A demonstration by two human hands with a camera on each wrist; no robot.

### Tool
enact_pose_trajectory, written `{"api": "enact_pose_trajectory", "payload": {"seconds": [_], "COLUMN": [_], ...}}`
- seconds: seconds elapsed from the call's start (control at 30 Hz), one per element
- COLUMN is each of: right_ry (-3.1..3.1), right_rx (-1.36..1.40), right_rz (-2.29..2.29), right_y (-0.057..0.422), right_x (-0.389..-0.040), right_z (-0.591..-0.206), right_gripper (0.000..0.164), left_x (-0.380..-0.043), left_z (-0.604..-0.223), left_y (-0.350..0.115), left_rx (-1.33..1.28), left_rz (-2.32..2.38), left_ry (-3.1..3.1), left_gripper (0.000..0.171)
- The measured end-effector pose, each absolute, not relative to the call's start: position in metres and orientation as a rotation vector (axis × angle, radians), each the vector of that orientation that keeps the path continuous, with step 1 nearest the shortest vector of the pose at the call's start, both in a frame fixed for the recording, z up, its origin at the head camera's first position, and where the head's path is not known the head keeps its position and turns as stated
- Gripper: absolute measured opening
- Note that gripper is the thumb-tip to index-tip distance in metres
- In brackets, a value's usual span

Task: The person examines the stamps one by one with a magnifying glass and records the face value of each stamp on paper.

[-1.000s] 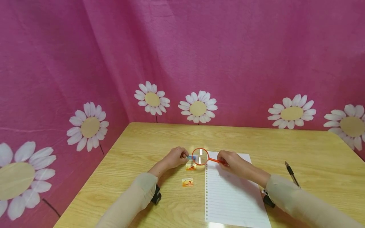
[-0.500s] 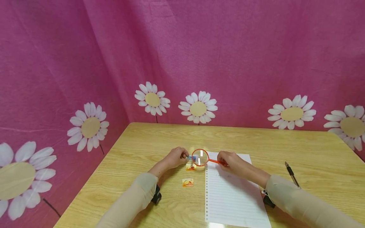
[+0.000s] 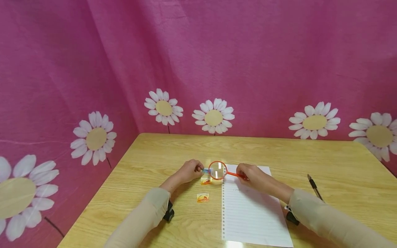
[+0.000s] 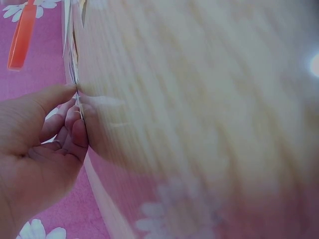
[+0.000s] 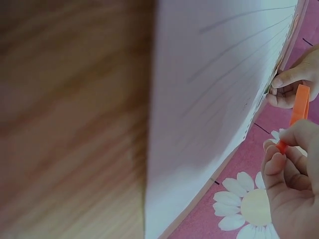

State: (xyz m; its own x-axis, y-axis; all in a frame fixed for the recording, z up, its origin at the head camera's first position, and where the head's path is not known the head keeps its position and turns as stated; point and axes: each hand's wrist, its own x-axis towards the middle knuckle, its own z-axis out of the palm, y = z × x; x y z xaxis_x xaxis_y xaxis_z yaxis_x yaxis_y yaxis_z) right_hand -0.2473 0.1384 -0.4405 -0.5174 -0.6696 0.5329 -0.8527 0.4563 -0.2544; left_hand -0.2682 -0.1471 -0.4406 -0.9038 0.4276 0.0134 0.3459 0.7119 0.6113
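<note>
With thumb and fingertips, my left hand (image 3: 190,171) holds the left edge of a small blue card (image 3: 206,171) on the table. My right hand (image 3: 252,176) grips the handle of an orange-red magnifying glass (image 3: 233,174); its round lens stands over the blue card's right side and the paper's edge. Just below the blue card lies a yellow-orange card (image 3: 206,181), and a similar yellow card (image 3: 203,197) lies nearer to me. In the right wrist view, the orange magnifying glass (image 5: 300,105) is pinched between thumb and fingers, with my left hand (image 5: 299,79) beyond it.
A lined, hole-edged sheet of paper (image 3: 255,217) with faint writing lies under my right forearm. Right of it rests a black pen (image 3: 315,186). The wooden table (image 3: 173,148) meets a pink daisy-patterned cloth (image 3: 248,69) at its back and left edges.
The head view has shifted very slightly. Both hands, the magnifying glass and the cards keep practically the same places.
</note>
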Motion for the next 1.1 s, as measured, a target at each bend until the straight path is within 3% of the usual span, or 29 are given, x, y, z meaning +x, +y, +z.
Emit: {"api": "enact_pose_trajectory", "payload": {"seconds": [1.1], "right_ry": [-2.460], "right_rx": [1.165], "right_rz": [0.654], "right_y": [0.183], "right_x": [-0.234], "right_z": [-0.436], "right_gripper": [0.025], "left_x": [-0.269], "left_z": [-0.443], "left_y": [-0.145], "left_rx": [0.580], "left_rz": [0.965], "left_ry": [2.800], "left_gripper": [0.009]}}
